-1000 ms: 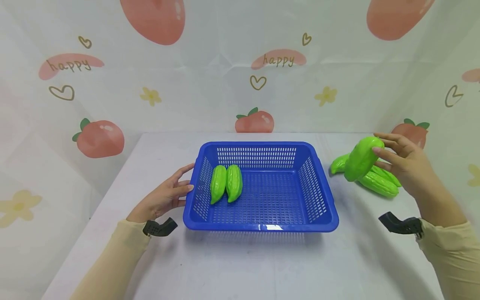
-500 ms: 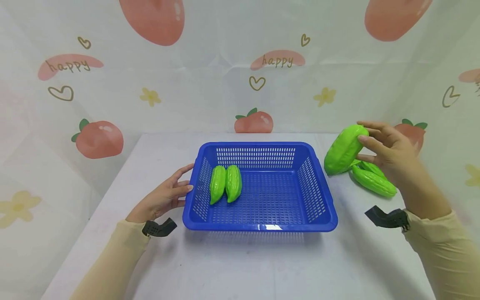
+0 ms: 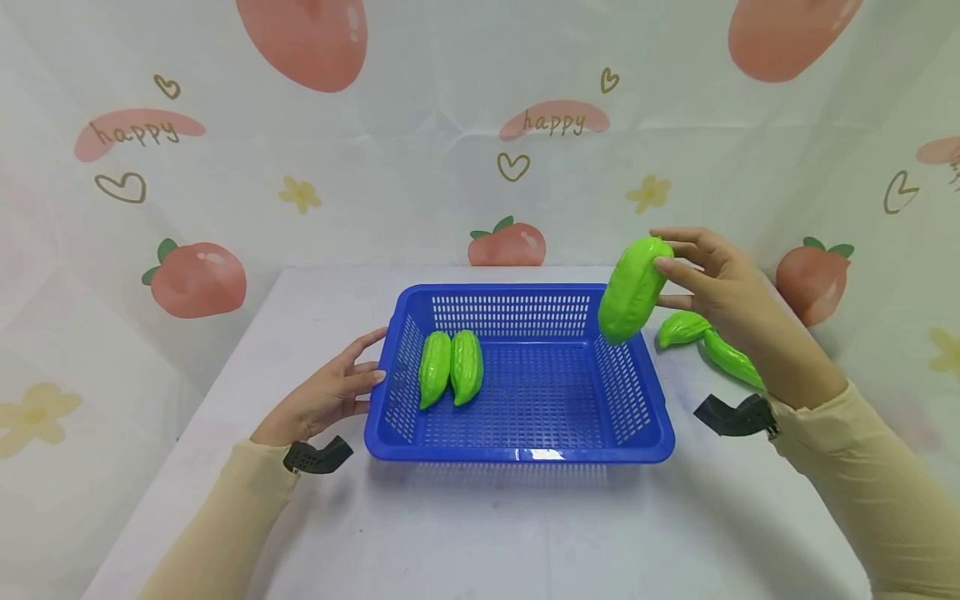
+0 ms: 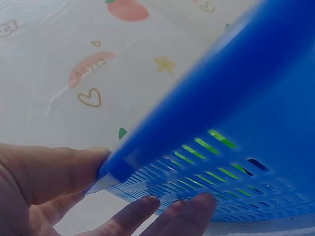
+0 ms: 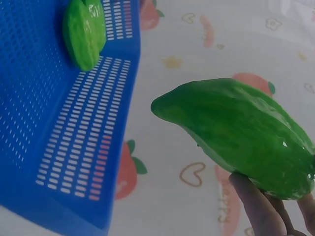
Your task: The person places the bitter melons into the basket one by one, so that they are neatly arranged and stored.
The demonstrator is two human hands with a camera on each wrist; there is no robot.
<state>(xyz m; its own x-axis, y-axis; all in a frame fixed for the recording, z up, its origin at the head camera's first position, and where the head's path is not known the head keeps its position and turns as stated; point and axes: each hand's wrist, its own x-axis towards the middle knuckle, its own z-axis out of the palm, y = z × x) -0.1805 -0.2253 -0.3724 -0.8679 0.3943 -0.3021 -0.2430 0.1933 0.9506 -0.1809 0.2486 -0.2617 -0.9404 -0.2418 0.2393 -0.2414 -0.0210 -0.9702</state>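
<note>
My right hand [image 3: 708, 271] holds a bright green bitter melon [image 3: 633, 290] by its upper end. The melon hangs tilted, overlapping the basket's far right corner in the head view; its tapered tip points toward the basket in the right wrist view. At the left side of the blue plastic basket [image 3: 525, 455], my left hand [image 3: 326, 392] touches the outer rim. In the left wrist view its thumb [image 4: 74, 169] meets the rim edge, with the other fingers [image 4: 189, 216] beside the slotted wall below. Two bitter melons [image 3: 451, 368] lie side by side inside the basket, against its left part.
More green bitter melons [image 3: 731, 358] lie on the white table [image 3: 495, 533] right of the basket, partly hidden by my right hand and forearm. Behind the table hangs a white cloth [image 3: 420, 192] printed with peaches, hearts and flowers.
My right hand has carried the bitter melon up and leftward, from over the melons on the right to the basket's right edge. The left hand and basket have stayed in place.
</note>
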